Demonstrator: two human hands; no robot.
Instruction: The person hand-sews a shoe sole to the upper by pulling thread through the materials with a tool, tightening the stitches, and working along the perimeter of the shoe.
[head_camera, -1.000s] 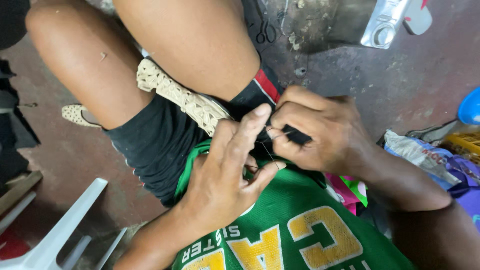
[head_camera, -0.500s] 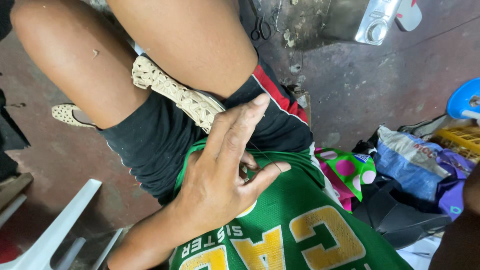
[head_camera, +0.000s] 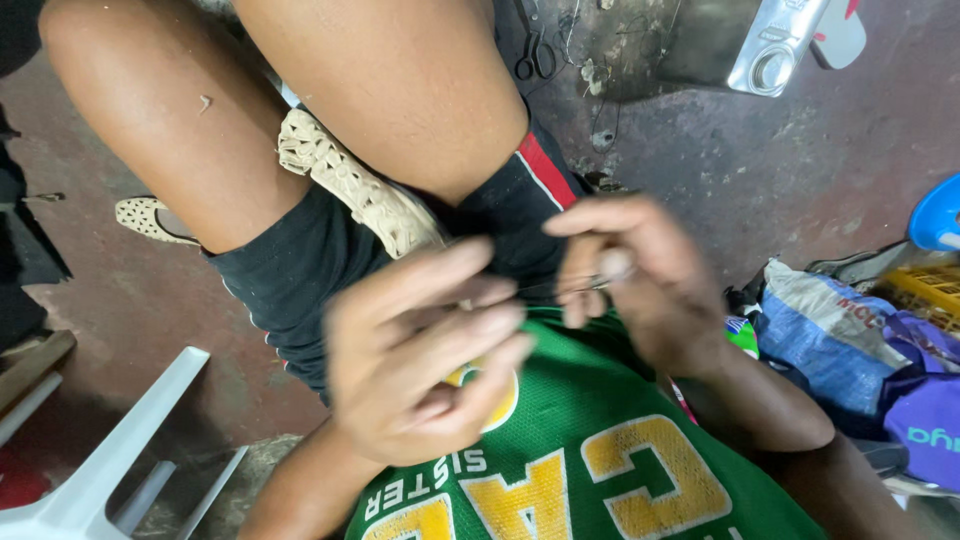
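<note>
Green mesh of your jersey (head_camera: 600, 440) fills the bottom of the head view, and both hands meet just above it, over the black shorts (head_camera: 300, 270). Your left hand (head_camera: 420, 360) hovers with loosely curled, blurred fingers; you cannot tell whether its grip holds anything. Your right hand (head_camera: 630, 270), out of sight half a second ago, is back, its grip pinched on a thin needle (head_camera: 585, 287) pointing toward the left fingers. A cream woven shoe (head_camera: 360, 185) lies between your thighs.

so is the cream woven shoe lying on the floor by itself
No, the cream woven shoe is wedged between the person's thighs on the black shorts, above the left hand.
</note>
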